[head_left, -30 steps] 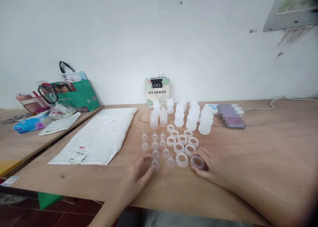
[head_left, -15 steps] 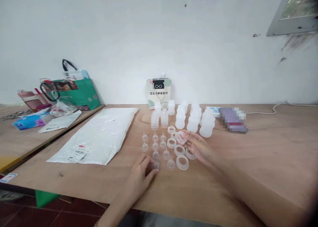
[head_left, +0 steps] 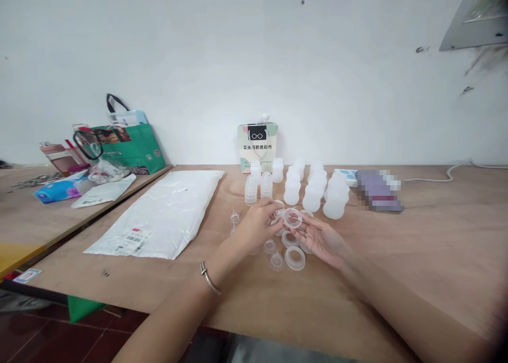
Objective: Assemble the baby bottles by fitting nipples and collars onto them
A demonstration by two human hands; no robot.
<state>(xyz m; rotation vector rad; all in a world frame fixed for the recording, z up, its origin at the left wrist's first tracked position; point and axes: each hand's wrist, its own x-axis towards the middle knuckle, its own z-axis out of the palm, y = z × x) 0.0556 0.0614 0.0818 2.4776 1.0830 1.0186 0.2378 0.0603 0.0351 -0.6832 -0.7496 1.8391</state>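
My right hand [head_left: 323, 239] holds a translucent screw ring [head_left: 292, 218] at its fingertips, lifted above the wooden table [head_left: 416, 257]. My left hand [head_left: 256, 225] meets it from the left, fingers pinched on a small clear nipple that is mostly hidden against the ring. Below the hands lie more rings [head_left: 295, 257] and small clear nipples [head_left: 277, 260]. Behind stand several white bottles [head_left: 313, 196] and two clear domed caps [head_left: 251, 189].
A white plastic mailer bag [head_left: 164, 215] lies at the left. A small glasses-shop paper bag [head_left: 257, 146] stands against the wall. A blurred purple item [head_left: 379, 191] and a cable [head_left: 448, 172] sit at the right. A second table at the left carries a green bag [head_left: 127, 146] and clutter.
My right hand picked a ring off the table and raised it. My left hand left the near nipples, moved up and right, and now meets the ring.
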